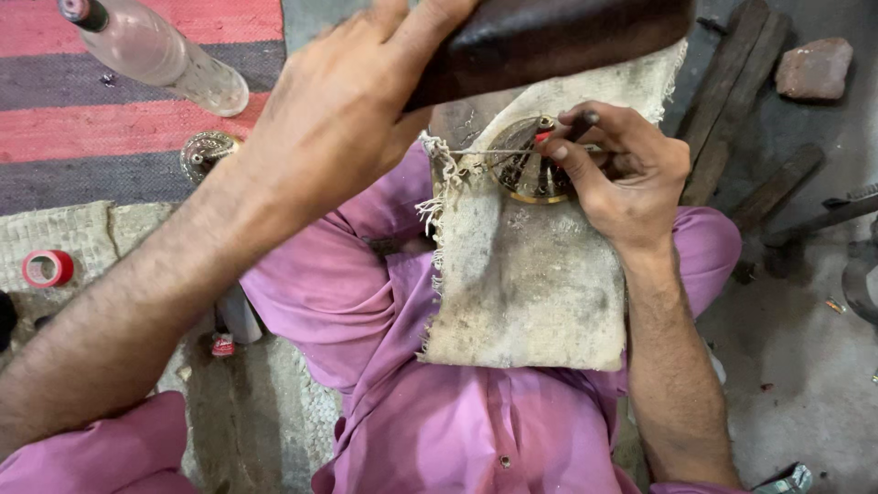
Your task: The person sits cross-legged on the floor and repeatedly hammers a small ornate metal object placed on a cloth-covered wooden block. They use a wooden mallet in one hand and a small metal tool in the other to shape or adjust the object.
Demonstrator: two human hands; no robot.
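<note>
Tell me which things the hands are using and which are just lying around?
Being used: left hand on dark wooden block; right hand with thin tool on round brass piece; worn cloth.

Lying about: plastic bottle, red tape roll, brick, wooden sticks.

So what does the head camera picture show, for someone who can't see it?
A person's right hand holds a thin tool against a round brass piece on a dirty cloth over their lap, while the left hand grips a dark wooden block.

Rug: red and dark grey stripes
Clothing: pink-purple
Cloth: dirty beige, frayed
Disc: brass-gold rim
Tape roll: red
Mallet: dark brown
</note>
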